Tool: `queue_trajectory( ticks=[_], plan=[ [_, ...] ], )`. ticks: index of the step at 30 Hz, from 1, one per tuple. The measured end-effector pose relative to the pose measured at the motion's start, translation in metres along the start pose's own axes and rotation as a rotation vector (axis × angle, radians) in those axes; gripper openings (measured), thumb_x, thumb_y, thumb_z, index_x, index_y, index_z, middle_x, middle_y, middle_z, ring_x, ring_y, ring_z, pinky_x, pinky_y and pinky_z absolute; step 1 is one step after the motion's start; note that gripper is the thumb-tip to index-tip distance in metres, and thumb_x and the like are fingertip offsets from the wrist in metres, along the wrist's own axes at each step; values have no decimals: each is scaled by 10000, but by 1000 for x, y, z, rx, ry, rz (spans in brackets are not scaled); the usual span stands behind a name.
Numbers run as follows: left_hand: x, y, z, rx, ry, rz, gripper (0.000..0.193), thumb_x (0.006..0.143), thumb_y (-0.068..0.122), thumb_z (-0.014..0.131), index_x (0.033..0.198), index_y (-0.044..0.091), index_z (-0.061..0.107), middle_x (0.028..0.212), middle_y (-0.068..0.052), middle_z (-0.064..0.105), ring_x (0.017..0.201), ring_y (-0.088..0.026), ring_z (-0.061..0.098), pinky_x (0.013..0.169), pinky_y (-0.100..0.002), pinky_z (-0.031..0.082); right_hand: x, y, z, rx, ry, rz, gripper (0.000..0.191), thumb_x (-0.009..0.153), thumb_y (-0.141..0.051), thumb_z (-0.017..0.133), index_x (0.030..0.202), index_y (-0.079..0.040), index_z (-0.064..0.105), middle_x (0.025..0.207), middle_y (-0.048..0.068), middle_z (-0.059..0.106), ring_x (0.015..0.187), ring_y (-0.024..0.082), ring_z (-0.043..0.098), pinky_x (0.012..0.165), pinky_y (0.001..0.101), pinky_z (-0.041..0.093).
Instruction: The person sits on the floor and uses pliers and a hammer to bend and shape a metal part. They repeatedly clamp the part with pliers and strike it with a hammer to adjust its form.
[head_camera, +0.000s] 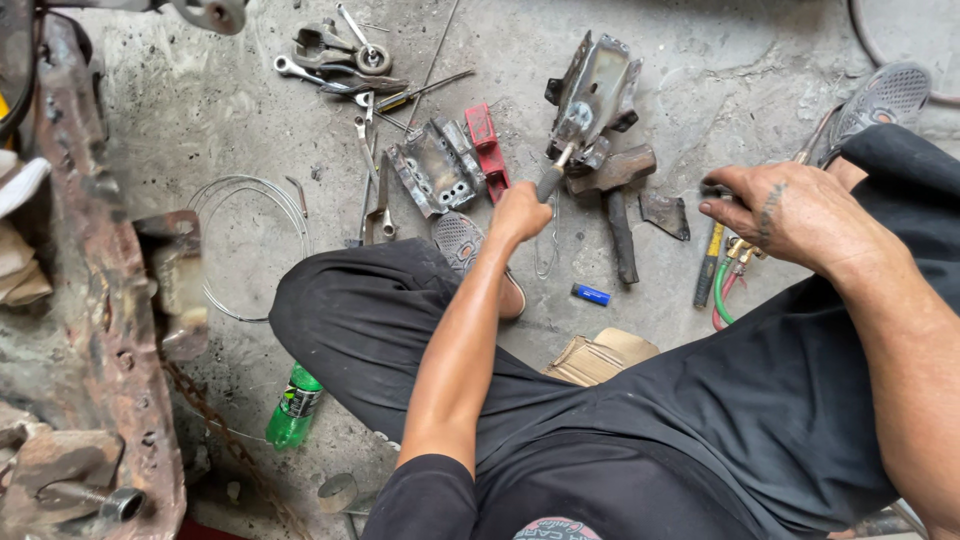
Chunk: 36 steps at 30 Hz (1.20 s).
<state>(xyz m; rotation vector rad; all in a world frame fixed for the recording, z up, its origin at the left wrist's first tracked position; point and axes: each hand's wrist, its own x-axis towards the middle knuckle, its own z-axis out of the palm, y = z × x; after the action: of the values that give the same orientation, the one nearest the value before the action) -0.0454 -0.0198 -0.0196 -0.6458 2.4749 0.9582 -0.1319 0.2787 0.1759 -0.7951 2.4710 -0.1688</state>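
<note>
Person squats on concrete floor (250, 260). Right hand (785, 212) hovers over hoses (728, 285), fingers loosely spread, holding nothing. Left hand (520, 212) has fingers wrapped round a tool handle (551, 180), its tip against a metal bracket (592, 100) lying ahead. Hammer (618, 195) lies beside it; wrenches (335, 60) farther off.

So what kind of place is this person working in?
Probably a metal repair or welding workshop: wrenches lie scattered on the stained concrete floor, the left hand works a tool on a steel bracket, and gas torch hoses lie near the right hand.
</note>
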Motion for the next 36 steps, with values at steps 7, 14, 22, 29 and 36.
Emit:
queue_trajectory(
  ticks=[7, 14, 22, 29, 36],
  plan=[
    [19, -11, -45, 99, -89, 23, 320, 712, 153, 662, 1002, 37, 731, 914, -246, 740, 898, -375, 741, 826, -471, 562, -2, 11, -5, -10, 4, -62, 457, 968, -428, 599, 1279, -99, 666, 934, 182, 749, 953, 395, 700, 826, 506, 547],
    [17, -9, -35, 199, -68, 47, 290, 755, 156, 644, 1004, 31, 725, 973, -263, 727, 970, -409, 707, 878, -498, 536, -10, 14, -11, 34, 62, -103, 458, 968, -406, 586, 1297, -95, 654, 1020, 153, 753, 989, 379, 700, 851, 496, 550],
    [15, -6, -29, 254, -141, 58, 290, 734, 142, 640, 997, 73, 742, 973, -237, 735, 982, -393, 710, 868, -503, 539, -8, 15, -7, 7, 14, -58, 482, 962, -427, 588, 1314, -103, 645, 1033, 152, 754, 994, 378, 702, 851, 497, 550],
    [21, 0, -59, 205, -207, -20, 326, 746, 187, 679, 1056, 100, 734, 943, -210, 742, 920, -355, 736, 834, -475, 555, -4, 15, -9, 12, 0, -80, 490, 961, -432, 588, 1310, -92, 636, 1021, 156, 750, 996, 376, 701, 841, 500, 548],
    [40, -12, -85, 331, -166, 13, 344, 766, 158, 655, 1093, 103, 745, 1016, -233, 738, 1006, -357, 721, 902, -466, 543, -4, 15, -9, 20, -24, -63, 465, 966, -423, 584, 1288, -93, 639, 1015, 151, 751, 992, 371, 704, 838, 499, 548]
  ],
)
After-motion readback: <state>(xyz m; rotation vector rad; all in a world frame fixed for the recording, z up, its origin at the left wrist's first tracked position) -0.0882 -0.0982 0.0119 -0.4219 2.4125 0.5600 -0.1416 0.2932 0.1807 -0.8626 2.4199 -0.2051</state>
